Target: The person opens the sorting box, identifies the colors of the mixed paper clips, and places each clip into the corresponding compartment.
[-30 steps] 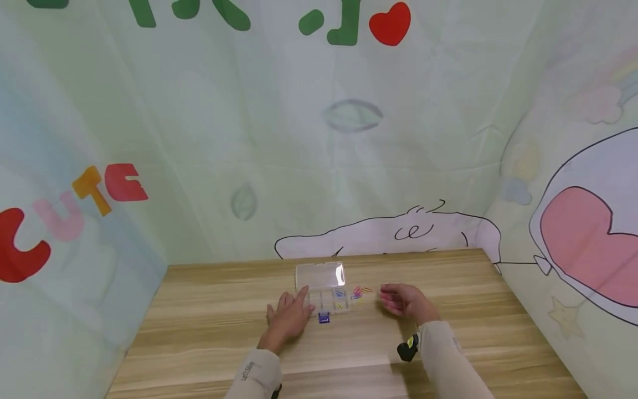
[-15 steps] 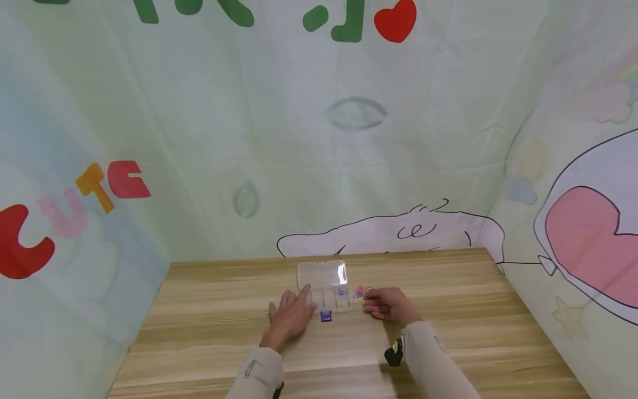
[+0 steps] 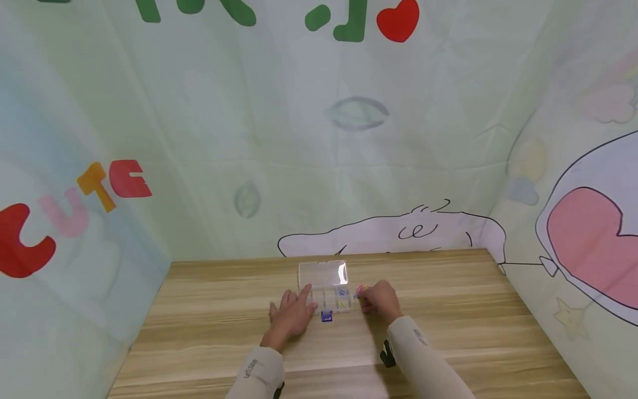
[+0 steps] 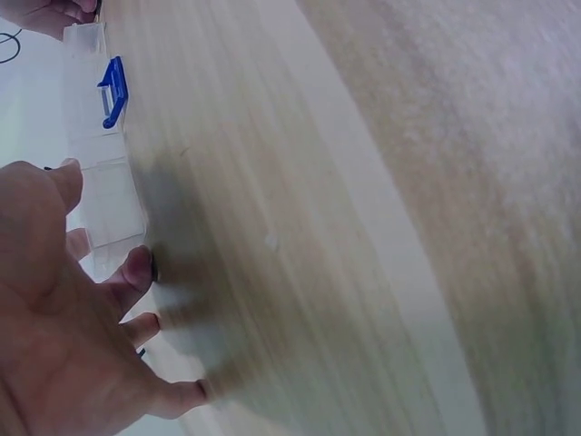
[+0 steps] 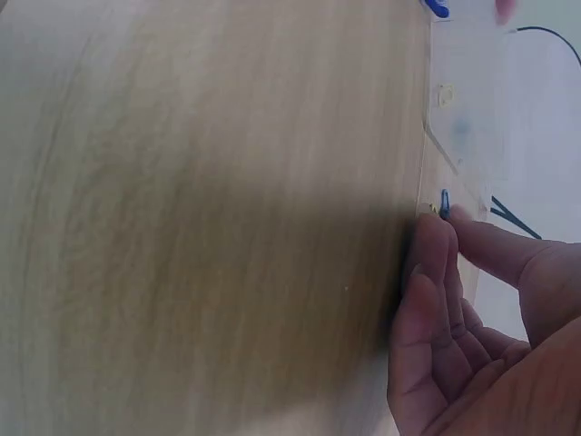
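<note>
Touching the clear compartment box [image 3: 330, 300] just to its right, the left hand [image 3: 291, 317] lies with fingers spread. The paper clips [image 3: 360, 290] lie at the fingertips of the right hand [image 3: 382, 301], whose fingers bend inward; whether they pinch one, I cannot tell.

Tabletop [image 3: 339, 354] is showing lt-brown wood grain w/ paler & darker streaks. Near btm ctr, case [image 3: 330, 299] is looking clear, its latch [image 3: 326, 316] blue; blue bits [image 3: 343, 292] & yellow bits [image 3: 341, 304] are showing thru, pink bits [image 3: 361, 290] are peeking out just R. Sleeves [image 3: 423, 354] are showing off-white w/ dk print. Bkgd cloth [image 3: 299, 166] is running pale green: CUTE letters [image 3: 94, 185] going red-pink-orange-red at L, red heart [image 3: 399, 21] up top, pink heart [image 3: 580, 227] on white, blk-outlined balloon [image 3: 608, 172] at R.
</note>
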